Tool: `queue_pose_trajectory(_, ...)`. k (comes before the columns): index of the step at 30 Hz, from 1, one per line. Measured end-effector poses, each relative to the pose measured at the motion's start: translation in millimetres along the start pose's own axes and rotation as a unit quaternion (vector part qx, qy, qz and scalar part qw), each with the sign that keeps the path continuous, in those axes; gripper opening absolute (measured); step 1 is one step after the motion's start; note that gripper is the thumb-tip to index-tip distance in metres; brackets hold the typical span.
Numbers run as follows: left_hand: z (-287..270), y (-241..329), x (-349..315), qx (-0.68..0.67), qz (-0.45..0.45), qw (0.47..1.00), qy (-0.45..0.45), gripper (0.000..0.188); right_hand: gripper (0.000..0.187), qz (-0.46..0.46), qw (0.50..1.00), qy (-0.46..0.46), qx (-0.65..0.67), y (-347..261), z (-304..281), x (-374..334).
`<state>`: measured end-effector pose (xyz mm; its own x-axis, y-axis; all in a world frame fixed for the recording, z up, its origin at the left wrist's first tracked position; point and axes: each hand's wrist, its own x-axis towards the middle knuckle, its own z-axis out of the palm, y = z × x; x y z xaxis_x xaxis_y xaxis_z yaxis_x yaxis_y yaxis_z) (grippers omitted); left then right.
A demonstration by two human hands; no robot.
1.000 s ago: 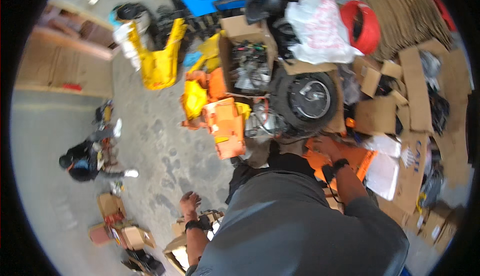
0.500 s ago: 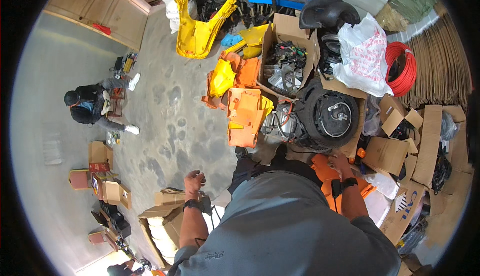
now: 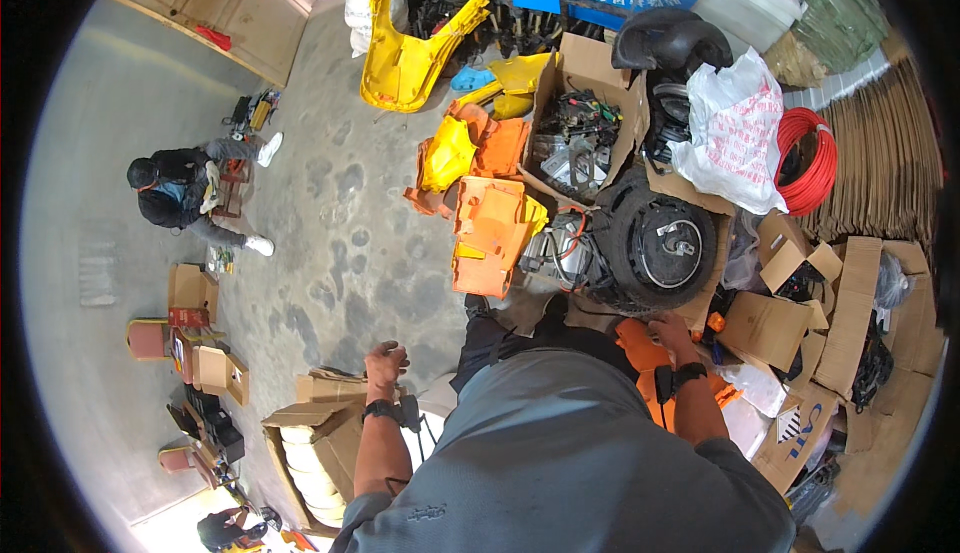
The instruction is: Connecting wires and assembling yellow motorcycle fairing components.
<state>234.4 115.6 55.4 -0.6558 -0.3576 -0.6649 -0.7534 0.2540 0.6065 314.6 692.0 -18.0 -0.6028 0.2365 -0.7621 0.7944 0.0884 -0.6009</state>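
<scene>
My left hand (image 3: 385,365) hangs over the grey floor at my left side, fingers loosely bent and apart, nothing in it. On my right, my right hand (image 3: 670,334) is above or against an orange plastic panel (image 3: 643,351); its fingers are foreshortened, and whether they touch or grip the panel is unclear. Ahead of that hand lies a wheel with a black tyre (image 3: 661,243). Left of the wheel, a metal motor-like part (image 3: 551,256) with an orange cable sits beside a stack of orange body panels (image 3: 490,235). Both my wrists carry black straps.
A box of metal parts and cables (image 3: 575,143), a white sack (image 3: 730,128) and a red hose coil (image 3: 806,161) stand beyond the wheel. Cardboard boxes (image 3: 765,329) crowd the right. A yellow panel (image 3: 405,68) lies ahead. A seated person (image 3: 180,193) is at far left.
The view has shifted slightly, so the surroundings sit a little differently. Both hands stay at my sides, the right one still by the orange panel.
</scene>
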Motion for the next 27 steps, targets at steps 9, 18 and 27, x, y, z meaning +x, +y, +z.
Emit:
queue_pose_trajectory(9, -2, -5, 6, 0.015, -0.003, 1.000, -0.010, 0.044, 0.027, -0.017, 0.998, -0.009, -0.061, 11, -5, 13)
queue_pose_trajectory(18, -1, -3, 13, 0.003, -0.004, 1.000, -0.005, 0.042, 0.029, -0.072, 0.995, 0.030, -0.064, 41, -8, 31)
queue_pose_trajectory(27, 1, 1, 13, 0.016, -0.019, 1.000, 0.001, 0.043, 0.018, 0.031, 0.999, -0.014, 0.006, 11, -8, 18)
